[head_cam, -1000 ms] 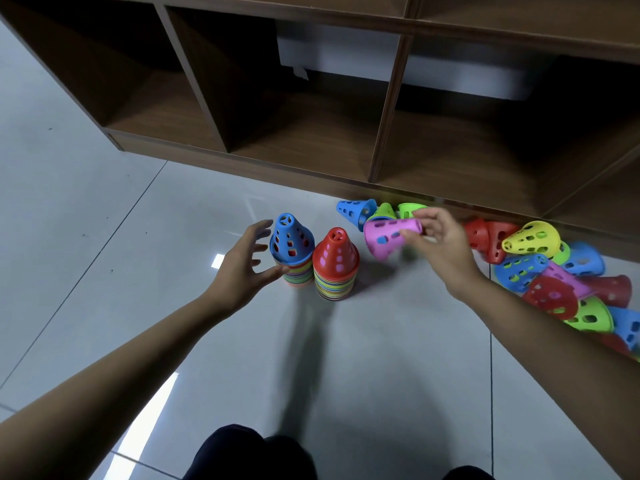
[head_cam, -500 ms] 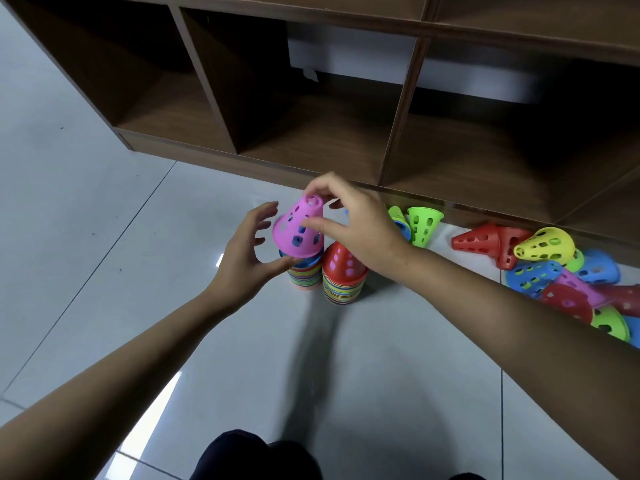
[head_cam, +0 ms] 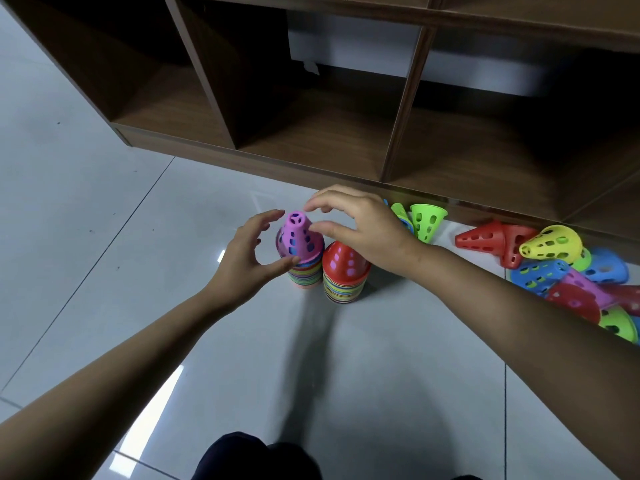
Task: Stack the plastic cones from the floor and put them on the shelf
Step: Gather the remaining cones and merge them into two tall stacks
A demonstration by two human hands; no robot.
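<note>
Floor point(head_cam: 104, 244) holds stacked pink cone point(head_cam: 298, 237) between loose-fingered left hand point(head_cam: 242, 266) and right hand point(head_cam: 363, 230).

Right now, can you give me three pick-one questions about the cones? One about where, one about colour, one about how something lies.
1. Where does the red-topped stack stand?
A. on the floor
B. in the shelf
C. on a chair

2. What colour tops the left stack?
A. yellow
B. pink
C. green

3. How does the yellow cone lie?
A. upright
B. on its side
C. on a stack

Answers:
1 A: its base rests on the tiles.
2 B: a pink cone caps it.
3 B: its tip points sideways, on top of the pile.
</note>
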